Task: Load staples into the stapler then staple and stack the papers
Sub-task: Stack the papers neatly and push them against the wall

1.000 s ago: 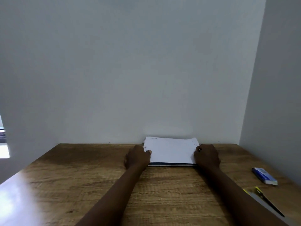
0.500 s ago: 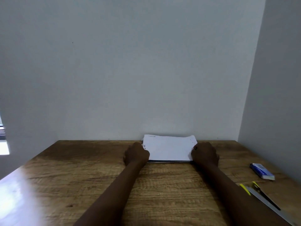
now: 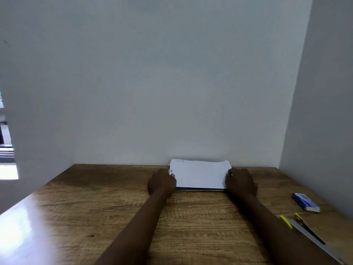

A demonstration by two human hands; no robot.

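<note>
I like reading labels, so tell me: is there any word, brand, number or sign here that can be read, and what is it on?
Nothing can be read for certain.
Top sheet of the paper stack: a faint printed mark at its far left corner, too small and blurred to read.
Blue and white staple box: pale patches that may be print, too blurred to read.
Yellow-handled tool by the table edge: no text visible.

We're seeing the paper stack (image 3: 198, 175) sitting hard against the back wall (image 3: 172, 92), so nothing is passing behind it. Both hands (image 3: 162, 181) (image 3: 241, 181) are blocking its left and right ends. Side wall (image 3: 324, 111) is closing off the right; the staple box (image 3: 305, 202) and stapler (image 3: 303, 229) are crowding that edge. Left half of the table (image 3: 86, 207) is lying open.
</note>
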